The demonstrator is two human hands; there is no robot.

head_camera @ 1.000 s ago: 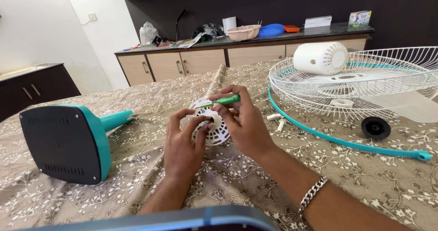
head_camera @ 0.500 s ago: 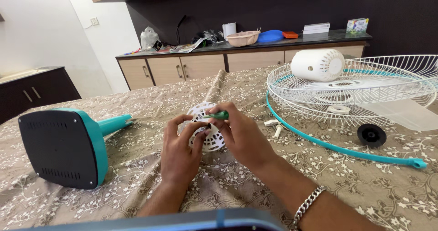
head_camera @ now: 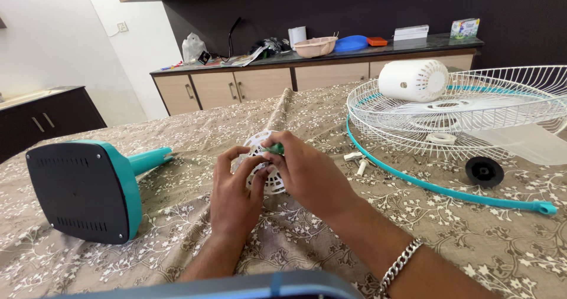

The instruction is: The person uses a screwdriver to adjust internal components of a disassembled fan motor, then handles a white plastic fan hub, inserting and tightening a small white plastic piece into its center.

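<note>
**Inspector:** Starting with the largest item: the bench (head_camera: 484,246) under a floral cloth carries everything. Right of centre lies a white wire fan guard (head_camera: 472,113) with a teal rim ring (head_camera: 437,184) around its near edge, and a white motor housing (head_camera: 413,79) resting on the wire. At the left, a teal fan base (head_camera: 88,190) lies on its side, dark underside toward the camera, its neck pointing right toward the middle of the bench.

**Clerk:** And the smaller pieces?

**Inspector:** A black round knob (head_camera: 484,171) sits just outside the rim ring, and two small white pegs (head_camera: 358,162) lie near the ring on its left.

**Clerk:** The hands?

**Inspector:** Both are together at the centre of the bench, clamped on one item. The left hand (head_camera: 233,198) cups a white vented cover (head_camera: 267,170) from the left and below; the right hand (head_camera: 307,178) closes over it from the right, fingers pinching a small green tool (head_camera: 274,149) at the cover's upper edge.

**Clerk:** Orientation?

**Inspector:** The cover stands on edge, lifted just above the cloth, directly ahead of the person and between the two palms. The green tool's long axis appears to run left to right; most of it is hidden under the right fingers. The right hand is the nearer to it.
</note>
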